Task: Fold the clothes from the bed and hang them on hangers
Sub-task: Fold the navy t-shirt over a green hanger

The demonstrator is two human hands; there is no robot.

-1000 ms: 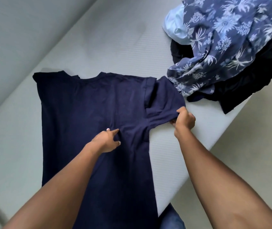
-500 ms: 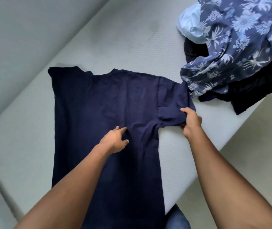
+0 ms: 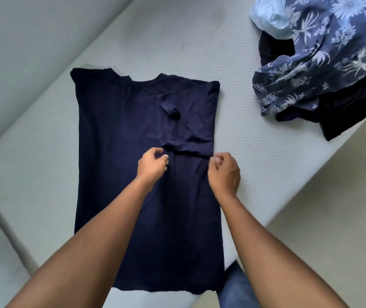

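The left hand (image 3: 153, 163) lay with fingers curled on the middle of the navy T-shirt (image 3: 115, 141), and the right hand (image 3: 224, 172) was curled at its right edge; whether either pinched cloth could not be told. The shirt lay flat on the bed (image 3: 266, 152), right sleeve (image 3: 186, 121) folded inward, body not yet folded. Farther off, a heap topped by a floral shirt (image 3: 322, 52) waited. No hanger showed, so most work seemingly remained.
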